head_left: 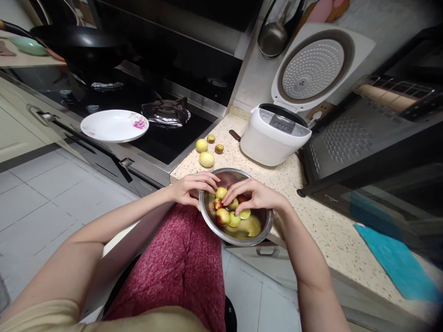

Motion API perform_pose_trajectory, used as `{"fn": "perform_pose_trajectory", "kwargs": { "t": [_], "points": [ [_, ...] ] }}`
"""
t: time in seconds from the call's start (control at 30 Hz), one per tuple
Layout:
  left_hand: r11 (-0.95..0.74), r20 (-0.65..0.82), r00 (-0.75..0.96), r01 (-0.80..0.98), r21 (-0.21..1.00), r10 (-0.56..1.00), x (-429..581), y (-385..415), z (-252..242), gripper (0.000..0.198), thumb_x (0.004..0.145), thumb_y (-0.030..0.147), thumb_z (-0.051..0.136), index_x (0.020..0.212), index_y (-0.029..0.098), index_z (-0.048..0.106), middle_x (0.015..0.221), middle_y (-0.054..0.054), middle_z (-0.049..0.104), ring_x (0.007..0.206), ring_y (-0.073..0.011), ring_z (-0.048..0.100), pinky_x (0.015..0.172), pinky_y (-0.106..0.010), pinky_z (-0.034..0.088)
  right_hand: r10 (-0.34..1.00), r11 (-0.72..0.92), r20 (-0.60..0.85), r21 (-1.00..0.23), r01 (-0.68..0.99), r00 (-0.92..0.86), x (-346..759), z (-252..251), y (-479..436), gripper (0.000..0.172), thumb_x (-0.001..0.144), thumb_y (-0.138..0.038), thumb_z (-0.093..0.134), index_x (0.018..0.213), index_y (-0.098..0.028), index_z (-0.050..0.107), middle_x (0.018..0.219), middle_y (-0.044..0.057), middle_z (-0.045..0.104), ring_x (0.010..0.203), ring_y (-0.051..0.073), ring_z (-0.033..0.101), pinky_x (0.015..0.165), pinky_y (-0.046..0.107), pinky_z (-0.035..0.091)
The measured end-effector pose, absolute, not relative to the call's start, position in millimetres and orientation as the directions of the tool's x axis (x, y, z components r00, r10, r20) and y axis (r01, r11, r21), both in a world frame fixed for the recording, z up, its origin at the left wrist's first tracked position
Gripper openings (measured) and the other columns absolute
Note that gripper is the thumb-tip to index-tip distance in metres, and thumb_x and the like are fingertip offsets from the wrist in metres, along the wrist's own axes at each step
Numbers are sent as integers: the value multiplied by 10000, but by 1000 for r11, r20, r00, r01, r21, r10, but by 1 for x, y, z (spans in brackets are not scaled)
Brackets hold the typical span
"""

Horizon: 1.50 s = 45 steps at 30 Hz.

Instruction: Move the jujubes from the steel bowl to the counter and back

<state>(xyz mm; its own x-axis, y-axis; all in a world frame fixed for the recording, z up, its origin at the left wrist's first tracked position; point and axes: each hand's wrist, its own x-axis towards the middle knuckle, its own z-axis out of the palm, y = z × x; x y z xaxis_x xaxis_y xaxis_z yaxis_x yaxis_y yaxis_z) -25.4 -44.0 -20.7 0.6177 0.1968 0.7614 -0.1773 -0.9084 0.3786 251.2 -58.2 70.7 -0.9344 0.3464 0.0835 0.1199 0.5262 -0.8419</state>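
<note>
A steel bowl sits at the counter's front edge, tilted toward me, with several yellow-green and red-brown jujubes in it. My left hand grips the bowl's left rim, thumb outside and fingers over the edge. Inside the bowl, my right hand is closed with its fingertips round a jujube; its palm hides part of the pile. Just beyond the bowl on the counter lie two yellowish jujubes and two smaller brownish ones.
A white rice cooker stands behind the bowl, lid raised, a dark-handled utensil beside it. Left are a gas burner, a flowered white plate overhanging the hob edge, and a black wok. A black oven and teal cloth lie right.
</note>
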Motion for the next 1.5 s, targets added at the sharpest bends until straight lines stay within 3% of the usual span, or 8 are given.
{"fn": "perform_pose_trajectory", "kwargs": {
  "t": [0.37,0.6,0.73,0.97,1.23,1.5],
  "points": [
    [-900,752,621,-168,402,220,-26,-43,-26,550,920,622,673,1168,138,757,1115,-203,762,1254,-341,673,1098,-558,543,324,542,109,-835,90,-940,248,71,-59,192,903,-249,803,1090,-211,821,1099,78,811,1066,195,742,994,368,578],
    [-907,763,615,-180,381,199,-24,-43,-27,537,939,596,662,1185,125,741,1119,-203,754,1266,-335,661,1126,-561,518,575,613,291,-772,167,-765,253,70,-55,120,916,-279,785,1001,-209,833,987,68,812,910,187,754,884,337,596],
    [-908,763,616,-180,378,196,-23,-47,-21,535,922,593,687,1187,131,736,1120,-202,754,1262,-338,661,1109,-554,533,688,607,312,-742,285,-655,254,65,-50,175,933,-368,756,970,-215,831,956,74,808,894,209,744,879,367,593],
    [-901,769,592,-158,405,242,-20,-51,-19,572,843,627,758,1126,130,738,1089,-191,753,1231,-344,674,1117,-589,517,698,648,343,-676,351,-628,251,58,-48,185,966,-362,707,978,-219,823,973,76,805,904,215,746,884,378,591],
    [-885,785,544,-152,440,296,-19,-49,-17,584,867,658,710,1116,130,722,1094,-183,736,1221,-341,673,1107,-585,526,680,715,453,-583,385,-577,246,55,-43,186,993,-342,668,1037,-222,803,1041,92,796,982,234,740,920,403,594],
    [-906,805,516,-120,405,292,-23,-47,-23,574,809,612,797,1118,134,725,1105,-185,738,1239,-356,663,1098,-564,533,730,680,544,-514,523,-415,237,46,6,225,987,-344,629,1052,-196,785,1083,108,794,1011,245,742,953,422,595]
  ]
}}
